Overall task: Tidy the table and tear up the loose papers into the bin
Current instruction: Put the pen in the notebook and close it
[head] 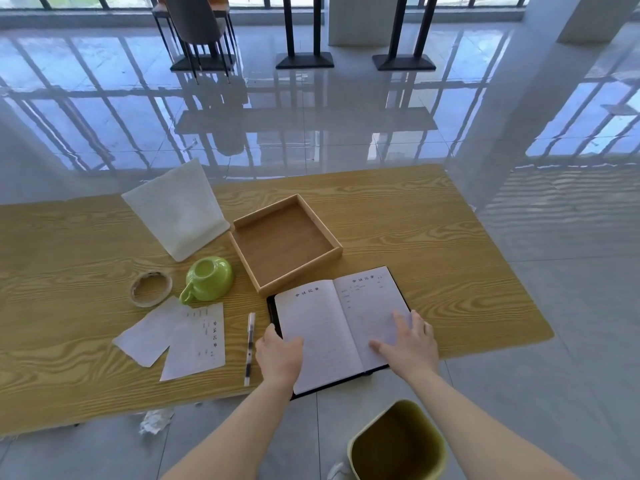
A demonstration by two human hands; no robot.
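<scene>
An open black-covered notebook (329, 317) lies on the wooden table (433, 237) near its front edge. My left hand (278, 358) grips the notebook's left edge, thumb on the page. My right hand (408, 344) rests flat on the right page with fingers spread. Two loose papers (173, 337) lie overlapping to the left, one with writing. A white pen (249, 348) lies between the papers and the notebook. An olive-green bin (398, 445) stands on the floor below the table's front edge, by my right forearm.
An empty wooden tray (242, 226) sits behind the notebook. A green cup (207, 278) lies upside down beside a tape roll (151, 288). A white pouch (180, 209) stands at the back left. Crumpled paper (156, 420) lies on the floor under the table edge.
</scene>
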